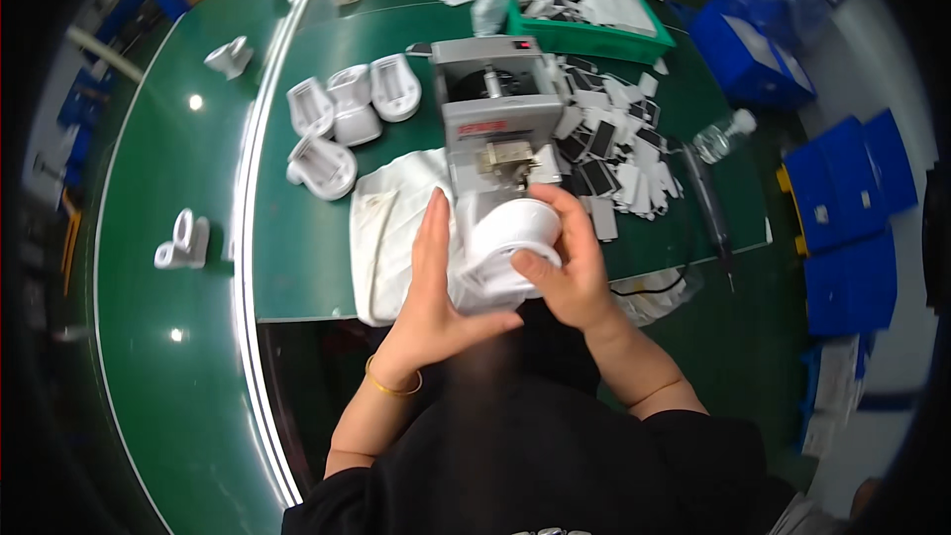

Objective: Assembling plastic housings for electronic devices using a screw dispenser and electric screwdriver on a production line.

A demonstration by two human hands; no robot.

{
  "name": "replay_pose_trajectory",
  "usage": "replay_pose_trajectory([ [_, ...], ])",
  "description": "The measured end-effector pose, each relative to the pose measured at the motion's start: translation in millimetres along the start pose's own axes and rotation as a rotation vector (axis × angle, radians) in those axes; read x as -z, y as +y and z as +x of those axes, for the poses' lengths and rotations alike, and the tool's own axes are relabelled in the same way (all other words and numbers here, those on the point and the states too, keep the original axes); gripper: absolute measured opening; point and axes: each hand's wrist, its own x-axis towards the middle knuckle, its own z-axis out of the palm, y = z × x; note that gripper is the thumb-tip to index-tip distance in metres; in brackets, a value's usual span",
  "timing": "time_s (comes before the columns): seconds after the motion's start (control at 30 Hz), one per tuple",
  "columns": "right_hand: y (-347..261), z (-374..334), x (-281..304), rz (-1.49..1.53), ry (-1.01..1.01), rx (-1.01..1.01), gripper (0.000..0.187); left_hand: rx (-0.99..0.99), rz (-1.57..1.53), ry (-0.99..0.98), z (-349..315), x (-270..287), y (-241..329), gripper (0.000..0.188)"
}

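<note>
Head view, read as a clock face centred on the white round-ended part (517, 226), shows that part held just in front of the grey machine (466, 129) at twelve o'clock. The right hand (570, 272) has it pinched, thumb on the near side and fingers around the far side. The left hand (441, 309) stands open at eight o'clock, its fingers together and its thumb spread well away from them, close beside the part; I cannot tell whether it touches.

As for progress, this one piece looks to be mid-handling, not yet put down. Four similar white housings (349, 104) stand grouped toward ten o'clock on the green table (376, 30), beyond the white cloth (389, 238); whether they are finished or waiting cannot be told. More white pieces (195, 246) lie at nine o'clock on the green strip past the bright rail.

Plenty of small flat tiles (627, 183), white and dark, remain loose between one and two o'clock, and the green bin (594, 43) near one o'clock holds more. A dark handheld tool (705, 200) rests near three o'clock.
</note>
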Motion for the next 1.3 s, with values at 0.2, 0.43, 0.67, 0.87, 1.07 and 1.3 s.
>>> replay_pose_trajectory([
  [0.2,-21,0,36,0.157,-0.220,-0.404,0.057,-0.121,-0.164,-0.381,15,-14,-16,0.110],
  [0.43,20,96,129,-1.175,0.491,-0.100,0.048,0.091,-0.303,-0.180,16,-36,-17,0.117],
  [0.67,58,121,117,-1.491,0.458,-0.251,0.044,0.188,-0.489,-0.098,16,-42,-22,0.120],
  [0.87,2,90,89,-0.866,0.543,-0.011,0.037,0.191,-0.487,-0.070,14,-40,-24,0.117],
  [1.07,-48,30,25,-0.168,0.169,0.132,0.035,0.139,-0.467,-0.035,18,-38,-21,0.116],
  [1.3,-40,8,18,-0.321,0.006,0.133,0.023,0.065,-0.381,-0.052,16,-37,-23,0.115],
])
